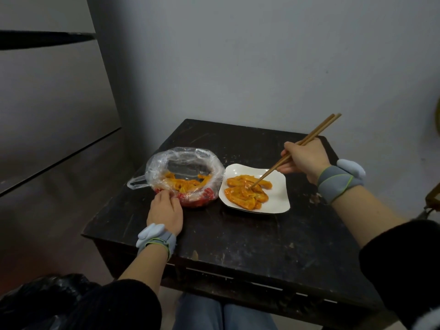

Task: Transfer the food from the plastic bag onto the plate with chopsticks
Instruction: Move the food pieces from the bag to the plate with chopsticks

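The left hand (164, 209) pinches the clear plastic bag (156, 169) open, while the right hand (306, 160) grips brown wooden chopsticks (269, 171) resting on the white square plate's (277, 198) orange food (245, 194).

looks like a home, a plain room corner used for eating. small dark table (238, 234), top scratched and worn, set in the corner against a bare pale wall (262, 55). flat grey panels (47, 103) on the left, cabinet or appliance, cannot tell. simple meal on the table: orange food (245, 191) on a white square plate (281, 203), more in a clear bag (185, 156) folded open over a red container (207, 198), wooden chopsticks (297, 151) over the plate. crumpled black sack (35, 301) at lower left. person sits at the table, jeans (202, 315) at its near edge.
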### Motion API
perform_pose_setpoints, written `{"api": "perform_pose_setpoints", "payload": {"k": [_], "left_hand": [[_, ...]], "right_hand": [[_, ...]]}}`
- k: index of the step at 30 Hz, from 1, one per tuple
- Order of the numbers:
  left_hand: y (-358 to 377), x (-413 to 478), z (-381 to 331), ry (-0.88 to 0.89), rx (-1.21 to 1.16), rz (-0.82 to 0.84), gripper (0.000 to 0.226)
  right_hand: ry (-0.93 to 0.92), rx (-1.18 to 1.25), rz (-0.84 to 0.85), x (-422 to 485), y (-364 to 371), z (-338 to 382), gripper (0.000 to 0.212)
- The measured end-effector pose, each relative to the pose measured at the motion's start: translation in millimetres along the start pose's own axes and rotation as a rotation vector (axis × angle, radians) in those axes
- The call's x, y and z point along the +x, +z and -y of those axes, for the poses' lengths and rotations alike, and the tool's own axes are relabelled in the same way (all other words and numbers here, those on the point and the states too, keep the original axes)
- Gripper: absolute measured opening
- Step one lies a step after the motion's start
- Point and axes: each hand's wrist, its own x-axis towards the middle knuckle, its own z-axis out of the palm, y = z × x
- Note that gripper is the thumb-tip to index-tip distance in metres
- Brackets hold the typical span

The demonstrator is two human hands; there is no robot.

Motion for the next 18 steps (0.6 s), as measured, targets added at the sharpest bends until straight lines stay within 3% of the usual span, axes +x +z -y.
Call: {"api": "perform_pose_setpoints", "payload": {"k": [4, 11, 18], "left_hand": [[-1, -1, -1, -0.007, -0.001, -0.001, 0.032], [-2, -3, -2, -0.005, -0.011, -0.013, 0.031], [-2, -1, -2, 0.002, 0.034, -0.044, 0.031]], "right_hand": [[-0.065, 0.016, 0.006, -2, 4, 11, 0.025], [-0.123, 0.248, 0.094, -13, 35, 27, 0.026], [-0.125, 0.245, 0.179, -17, 93, 10, 0.031]]}}
